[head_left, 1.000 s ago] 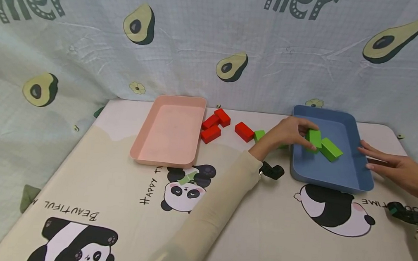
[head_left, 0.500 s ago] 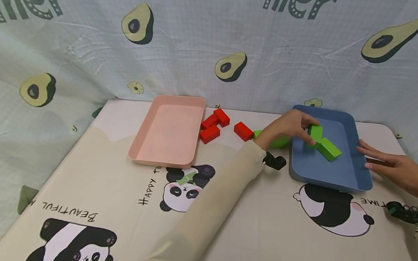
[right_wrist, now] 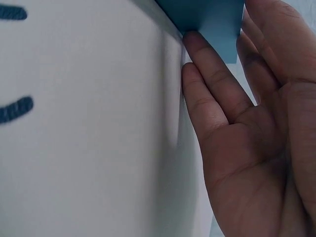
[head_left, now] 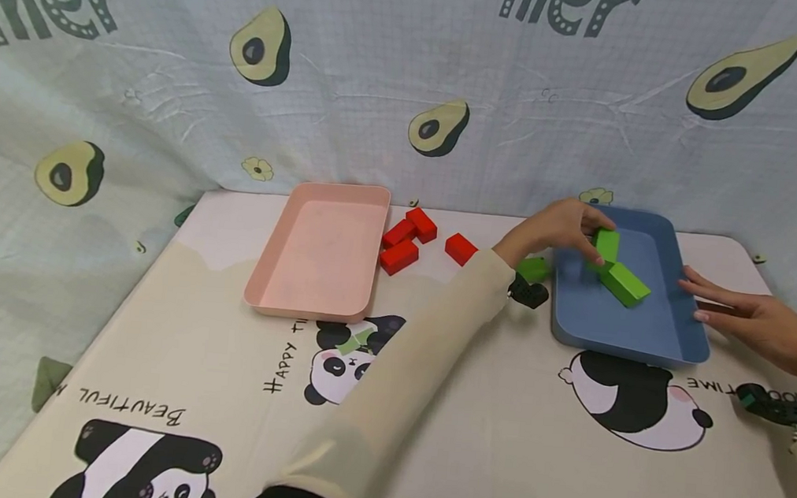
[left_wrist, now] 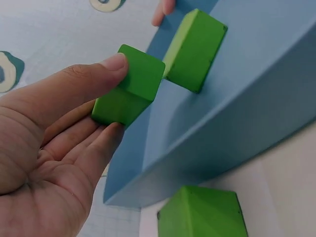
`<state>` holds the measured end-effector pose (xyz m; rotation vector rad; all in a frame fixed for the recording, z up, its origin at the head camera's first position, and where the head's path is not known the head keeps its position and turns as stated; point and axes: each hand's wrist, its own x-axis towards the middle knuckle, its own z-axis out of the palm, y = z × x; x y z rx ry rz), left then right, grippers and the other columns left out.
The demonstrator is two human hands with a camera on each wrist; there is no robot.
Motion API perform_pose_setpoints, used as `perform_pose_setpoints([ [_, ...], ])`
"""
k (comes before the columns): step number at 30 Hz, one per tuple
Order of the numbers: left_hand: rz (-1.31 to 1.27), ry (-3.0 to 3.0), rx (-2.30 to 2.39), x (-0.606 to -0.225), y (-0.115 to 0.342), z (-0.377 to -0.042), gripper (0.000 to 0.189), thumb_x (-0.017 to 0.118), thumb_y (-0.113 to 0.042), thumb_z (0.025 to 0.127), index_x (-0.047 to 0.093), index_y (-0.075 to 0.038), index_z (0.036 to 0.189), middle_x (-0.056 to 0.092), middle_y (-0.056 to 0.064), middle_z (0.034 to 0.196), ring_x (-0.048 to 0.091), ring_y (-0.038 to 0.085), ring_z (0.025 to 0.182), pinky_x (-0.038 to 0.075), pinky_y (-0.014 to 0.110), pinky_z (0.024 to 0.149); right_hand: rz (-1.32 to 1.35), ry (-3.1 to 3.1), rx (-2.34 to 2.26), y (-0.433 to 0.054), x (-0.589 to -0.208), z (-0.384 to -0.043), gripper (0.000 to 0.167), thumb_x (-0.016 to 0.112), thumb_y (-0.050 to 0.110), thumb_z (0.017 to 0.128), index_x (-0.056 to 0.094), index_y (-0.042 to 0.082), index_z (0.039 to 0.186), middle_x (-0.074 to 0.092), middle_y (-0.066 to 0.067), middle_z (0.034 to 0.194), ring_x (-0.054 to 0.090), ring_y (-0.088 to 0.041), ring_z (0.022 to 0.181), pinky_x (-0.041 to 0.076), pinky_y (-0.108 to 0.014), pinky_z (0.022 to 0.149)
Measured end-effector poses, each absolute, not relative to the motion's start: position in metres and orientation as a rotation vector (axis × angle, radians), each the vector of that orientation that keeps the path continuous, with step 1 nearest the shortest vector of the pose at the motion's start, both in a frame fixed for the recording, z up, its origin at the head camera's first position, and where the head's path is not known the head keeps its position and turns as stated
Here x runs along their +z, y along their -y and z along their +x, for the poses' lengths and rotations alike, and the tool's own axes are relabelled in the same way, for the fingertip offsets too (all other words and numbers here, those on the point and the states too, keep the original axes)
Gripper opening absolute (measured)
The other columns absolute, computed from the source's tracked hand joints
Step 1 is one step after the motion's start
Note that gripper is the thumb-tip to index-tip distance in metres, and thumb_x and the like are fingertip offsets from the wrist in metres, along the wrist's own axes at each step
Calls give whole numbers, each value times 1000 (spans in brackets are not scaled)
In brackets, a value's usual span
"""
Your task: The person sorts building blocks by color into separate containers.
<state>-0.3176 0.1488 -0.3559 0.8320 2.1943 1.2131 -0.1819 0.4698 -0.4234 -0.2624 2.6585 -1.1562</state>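
With thumb and fingers my left hand point(head_left: 561, 230) pinches a green block point(head_left: 607, 243) over the left side of the blue tray point(head_left: 629, 332). In the left wrist view the held block point(left_wrist: 131, 86) is near a second green block point(left_wrist: 197, 49) that lies in the tray. That second block point(head_left: 625, 285) appears just in front of the held one in the head view. My right hand point(head_left: 765, 325) rests its straight fingertips against the tray's right wall. Another green block point(left_wrist: 205, 212) lies on the table outside the tray's left wall, partly hidden by my left arm in the head view.
A pink tray point(head_left: 315, 305) stands at the left. Several red blocks point(head_left: 399, 257) lie beside its right wall, and one more red block point(head_left: 460, 248) sits further right. A patterned cloth point(head_left: 358, 63) hangs behind the table's back edge.
My left hand has shifted slightly toward the back with the green block in its grip. My right hand has stayed at the tray's right wall.
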Motion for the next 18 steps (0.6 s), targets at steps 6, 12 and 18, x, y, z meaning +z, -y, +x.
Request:
perform_pose_setpoints([
  [6,861,-2191,1218,-362,-149,-323,66,88,-4,78,63,-6,139,64,1,139,59,6,124,45,7,90,-252,-2655,-1155,-469,-423,-182,57,53,22,108,32,18,160,5,28,164,-6,8,147,18,6,94],
  [12,887,-2175,1228,-365,-149,-326,65,85,-1,81,59,0,140,62,7,140,57,12,127,46,9,91,-251,-2673,-1134,-469,-424,-182,57,54,23,107,33,18,160,7,30,162,-4,10,146,18,6,93],
  [18,885,-2175,1197,-367,-153,-329,64,84,-2,82,59,-2,141,61,6,142,56,11,127,45,9,92,-252,-2674,-1136,-470,-423,-182,56,54,23,108,33,18,160,7,30,162,-3,12,145,18,6,94],
])
